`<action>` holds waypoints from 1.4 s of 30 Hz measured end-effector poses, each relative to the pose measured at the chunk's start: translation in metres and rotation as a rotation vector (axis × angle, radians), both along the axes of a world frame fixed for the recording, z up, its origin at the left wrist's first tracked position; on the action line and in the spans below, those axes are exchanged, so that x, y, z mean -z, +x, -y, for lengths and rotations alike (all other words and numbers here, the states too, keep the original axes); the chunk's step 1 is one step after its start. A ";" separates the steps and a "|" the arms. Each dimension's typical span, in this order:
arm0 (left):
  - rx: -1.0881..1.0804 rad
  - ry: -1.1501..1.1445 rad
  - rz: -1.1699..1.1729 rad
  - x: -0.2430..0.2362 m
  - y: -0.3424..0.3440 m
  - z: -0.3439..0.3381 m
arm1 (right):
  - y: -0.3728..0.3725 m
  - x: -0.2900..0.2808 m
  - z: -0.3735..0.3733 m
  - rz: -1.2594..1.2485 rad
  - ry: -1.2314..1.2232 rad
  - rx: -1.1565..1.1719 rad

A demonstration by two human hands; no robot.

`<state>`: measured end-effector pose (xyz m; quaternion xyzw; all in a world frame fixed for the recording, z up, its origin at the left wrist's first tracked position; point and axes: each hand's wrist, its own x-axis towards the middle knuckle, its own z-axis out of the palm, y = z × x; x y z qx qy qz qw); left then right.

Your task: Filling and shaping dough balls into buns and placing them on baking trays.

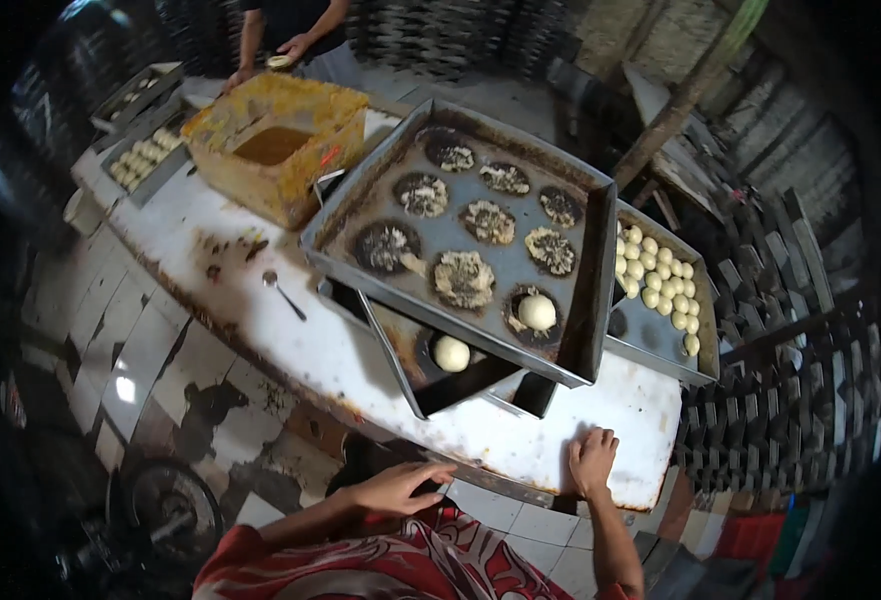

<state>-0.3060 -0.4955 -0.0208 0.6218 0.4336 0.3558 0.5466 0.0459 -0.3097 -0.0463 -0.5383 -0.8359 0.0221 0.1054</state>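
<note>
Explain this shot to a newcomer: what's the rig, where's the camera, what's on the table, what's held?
No robot, just a person's bare hands, seen from above by a wide fisheye camera worn on the head. The left hand is by the near edge of the white table; the right hand appears to rest on it. Neither visibly holds anything. Ahead, a big metal tray with one pale ball sits over other trays. A yellow tub and a spoon are leftward. Beyond, another person's hand holds something small.
</note>
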 end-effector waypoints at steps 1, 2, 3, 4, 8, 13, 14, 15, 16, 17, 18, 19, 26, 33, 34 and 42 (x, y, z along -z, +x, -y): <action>-0.007 -0.022 -0.005 0.003 -0.016 0.004 | -0.014 -0.016 0.000 0.120 -0.160 -0.062; -0.019 -0.083 0.112 0.005 -0.031 0.010 | -0.030 -0.041 0.002 0.053 -0.576 0.053; 0.009 -0.093 0.119 0.007 -0.043 0.016 | -0.050 -0.072 0.003 0.004 -1.026 0.164; -0.005 -0.113 0.134 0.008 -0.054 0.019 | -0.073 -0.105 0.008 0.047 -1.060 -0.068; 0.035 -0.068 0.100 0.005 -0.069 0.014 | -0.163 -0.244 -0.010 -0.294 -0.685 -0.453; 0.079 0.233 0.009 -0.016 -0.049 -0.006 | -0.301 -0.239 -0.097 -0.091 -0.305 -0.659; 0.152 0.136 0.134 -0.021 -0.044 -0.012 | -0.324 -0.221 -0.107 -0.086 -0.307 -0.693; 0.159 0.137 0.133 -0.026 -0.040 -0.014 | -0.341 -0.203 -0.110 0.016 -0.289 -0.702; 0.139 0.201 0.098 -0.031 -0.036 -0.017 | -0.350 -0.193 -0.114 0.181 -0.441 -0.765; 0.110 0.290 0.077 -0.035 -0.033 -0.021 | -0.356 -0.185 -0.112 0.330 -0.469 -0.634; 0.127 0.273 0.093 -0.039 -0.030 -0.024 | -0.351 -0.186 -0.113 0.240 -0.502 -0.697; 0.132 0.190 0.163 -0.041 -0.027 -0.026 | -0.340 -0.192 -0.114 0.228 -0.537 -0.648; 0.299 -0.101 0.257 -0.012 0.021 -0.059 | -0.122 -0.246 -0.236 -0.470 0.079 -0.514; -0.024 -0.647 0.475 -0.028 0.109 -0.079 | 0.019 -0.058 -0.382 -0.079 -0.203 0.205; -0.074 -0.581 0.411 -0.032 0.117 -0.083 | 0.013 -0.031 -0.397 -0.054 -0.142 0.238; -0.353 -0.315 0.436 -0.019 0.148 -0.070 | -0.015 0.015 -0.415 -0.652 -0.147 0.074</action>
